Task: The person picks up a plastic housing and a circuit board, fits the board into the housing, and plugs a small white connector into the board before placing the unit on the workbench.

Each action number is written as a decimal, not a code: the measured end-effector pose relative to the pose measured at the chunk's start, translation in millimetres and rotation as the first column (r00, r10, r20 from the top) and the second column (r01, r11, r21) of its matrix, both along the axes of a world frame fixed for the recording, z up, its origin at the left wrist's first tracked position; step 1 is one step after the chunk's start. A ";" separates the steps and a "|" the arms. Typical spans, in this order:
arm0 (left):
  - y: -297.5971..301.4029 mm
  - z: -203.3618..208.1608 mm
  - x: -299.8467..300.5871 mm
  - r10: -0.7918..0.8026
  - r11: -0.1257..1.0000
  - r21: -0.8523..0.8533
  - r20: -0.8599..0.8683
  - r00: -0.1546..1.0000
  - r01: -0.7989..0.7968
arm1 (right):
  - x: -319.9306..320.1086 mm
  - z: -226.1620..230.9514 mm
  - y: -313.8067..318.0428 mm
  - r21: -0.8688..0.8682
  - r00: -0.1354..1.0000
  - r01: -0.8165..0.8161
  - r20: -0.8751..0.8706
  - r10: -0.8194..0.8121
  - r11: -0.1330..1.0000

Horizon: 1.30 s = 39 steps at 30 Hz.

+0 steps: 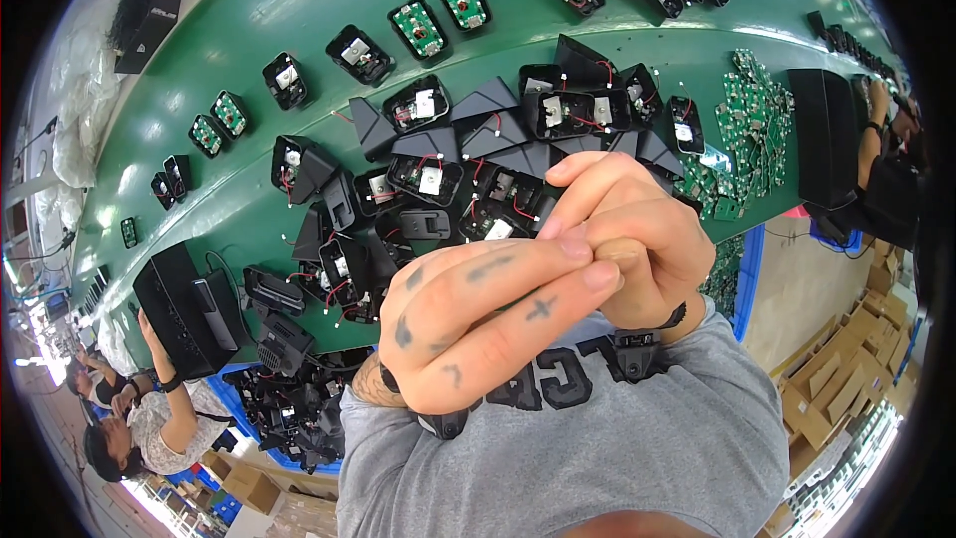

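Observation:
Both hands are raised close in front of my chest, their fingertips meeting. My left hand [488,324] has its fingers pressed together and pointing right. My right hand [637,229] is curled, with thumb and fingers pinched against the left fingertips. What they pinch, if anything, is hidden between the fingers. Behind them on the green bench [239,229] lies a pile of black plastic housings [423,176] with white connectors and thin red wires. To the right of my hands sits a heap of green circuit boards [752,125].
Along the far bench stand a row of housings, some with green boards [416,27]. Black boxes stand at left [184,309] and right [823,134]. A blue bin [284,438] of black parts is below left; cardboard [836,389] lies right. People work at both sides.

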<state>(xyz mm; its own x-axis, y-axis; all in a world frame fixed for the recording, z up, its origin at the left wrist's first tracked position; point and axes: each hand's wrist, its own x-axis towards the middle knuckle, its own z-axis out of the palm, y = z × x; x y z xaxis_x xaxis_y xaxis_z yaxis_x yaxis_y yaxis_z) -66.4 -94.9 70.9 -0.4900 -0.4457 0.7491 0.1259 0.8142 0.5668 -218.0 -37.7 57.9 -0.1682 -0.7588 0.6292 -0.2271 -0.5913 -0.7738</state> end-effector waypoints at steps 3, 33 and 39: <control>-3.0 -1.2 -0.6 0.001 1.000 -0.001 -0.009 1.000 -0.001 | 0.7 -1.1 -0.9 -0.005 1.000 0.005 -0.001 -0.005 1.000; 8.0 -1.1 0.1 -0.004 1.000 0.007 -0.114 0.994 0.005 | 4.2 -2.0 3.1 -0.031 0.995 -0.075 0.060 0.077 0.997; 3.9 1.2 2.2 -0.133 0.988 0.054 -0.131 0.982 0.141 | -0.7 -3.9 -2.6 -0.141 0.997 -0.077 -0.009 0.076 0.987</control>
<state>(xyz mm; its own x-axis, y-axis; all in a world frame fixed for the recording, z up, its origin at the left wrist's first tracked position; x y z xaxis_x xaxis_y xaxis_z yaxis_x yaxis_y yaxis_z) -64.2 -91.0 72.0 -0.4529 -0.4291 0.7815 0.3081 0.7472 0.5889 -218.7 -40.3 54.1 -0.1103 -0.6727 0.7316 -0.1798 -0.7105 -0.6804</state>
